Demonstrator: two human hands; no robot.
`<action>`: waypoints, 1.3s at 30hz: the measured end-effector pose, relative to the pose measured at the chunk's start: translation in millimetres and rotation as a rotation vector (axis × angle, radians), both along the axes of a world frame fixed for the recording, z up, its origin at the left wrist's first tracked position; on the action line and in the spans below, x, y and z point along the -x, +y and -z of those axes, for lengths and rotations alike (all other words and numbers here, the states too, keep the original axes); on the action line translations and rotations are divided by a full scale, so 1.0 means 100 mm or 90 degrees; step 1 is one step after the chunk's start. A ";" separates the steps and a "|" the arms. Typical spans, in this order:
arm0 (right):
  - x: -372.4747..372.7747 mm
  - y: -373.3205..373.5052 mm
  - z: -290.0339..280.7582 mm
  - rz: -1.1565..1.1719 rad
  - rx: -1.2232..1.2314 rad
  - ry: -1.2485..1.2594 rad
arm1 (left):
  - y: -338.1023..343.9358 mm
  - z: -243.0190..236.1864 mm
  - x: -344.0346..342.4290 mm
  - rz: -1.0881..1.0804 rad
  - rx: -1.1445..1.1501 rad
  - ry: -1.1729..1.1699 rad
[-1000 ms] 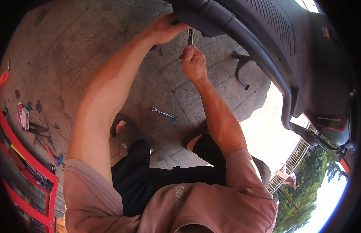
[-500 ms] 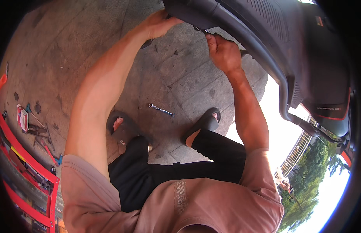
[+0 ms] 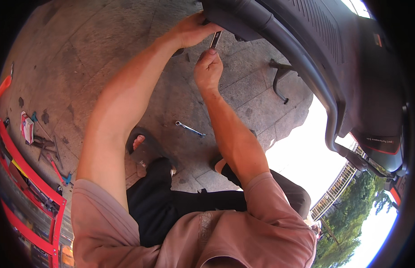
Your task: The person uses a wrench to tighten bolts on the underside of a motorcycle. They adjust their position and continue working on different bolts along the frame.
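Observation:
Under the dark plastic body of a two-wheeled vehicle (image 3: 314,35), my left hand (image 3: 196,29) is raised against the lower edge, fingers curled and partly hidden, on something I cannot make out. A metal wrench (image 3: 215,39) hangs down from that spot, and my right hand (image 3: 208,67) is closed round its lower end, below and a little right of my left hand. A thick dark tube (image 3: 306,58) runs along the vehicle's side. A second wrench (image 3: 189,129) lies on the pavement between my arms and feet.
The vehicle's stand (image 3: 279,82) reaches to the paving on the right. A red tool cart (image 3: 55,223) is at the lower left, with loose tools (image 3: 53,163) and a small box (image 3: 27,126) beside it. An orange-handled tool (image 3: 3,87) lies farther left. A railing (image 3: 332,192) is beyond.
My right hand swung right and up toward the tube half a second ago; now it has come back left and down, turning the wrench handle with it. My left hand has stayed nearly in place.

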State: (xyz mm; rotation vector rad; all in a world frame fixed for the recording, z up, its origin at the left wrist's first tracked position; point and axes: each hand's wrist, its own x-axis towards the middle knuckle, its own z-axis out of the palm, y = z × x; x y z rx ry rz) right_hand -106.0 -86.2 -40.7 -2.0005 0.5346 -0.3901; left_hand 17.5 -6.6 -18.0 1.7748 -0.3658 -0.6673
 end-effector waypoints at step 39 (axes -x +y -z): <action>0.06 -0.08 -0.09 -0.011 0.025 0.052 | 0.00 0.06 0.00 0.003 0.036 -0.026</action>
